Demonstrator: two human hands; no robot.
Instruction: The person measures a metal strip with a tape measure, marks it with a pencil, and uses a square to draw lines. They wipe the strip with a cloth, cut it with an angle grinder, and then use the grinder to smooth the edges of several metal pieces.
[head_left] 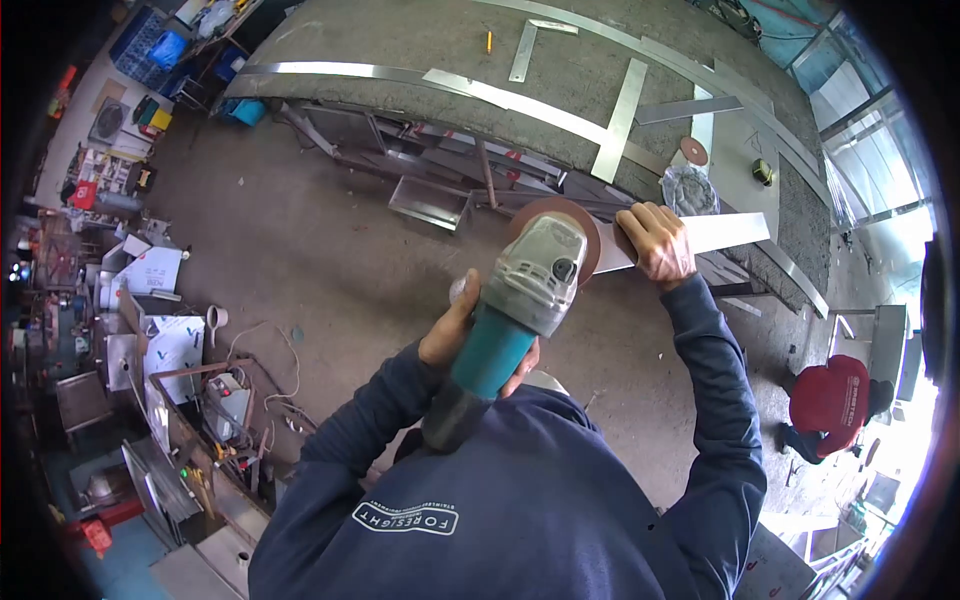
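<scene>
My left hand point(450, 335) is wrapped round the teal body of an angle grinder point(495, 350), its thumb on the near left side and fingertips showing at the right. The grinder's grey head points away from me, and a reddish-brown disc point(548, 208) sits under it. My right hand point(655, 243) is closed over a flat metal strip point(730, 232) just right of the disc. The strip's left end reaches the disc's edge in this view, and its right end extends over the worktable.
A large worktable point(380, 38) ahead holds several metal strips point(622, 120), a loose disc point(693, 151), a tape measure point(763, 172) and a plastic-wrapped item point(690, 190). A metal tray point(430, 203) is below its edge. Cluttered benches stand left; a person in red point(828, 408) is at right.
</scene>
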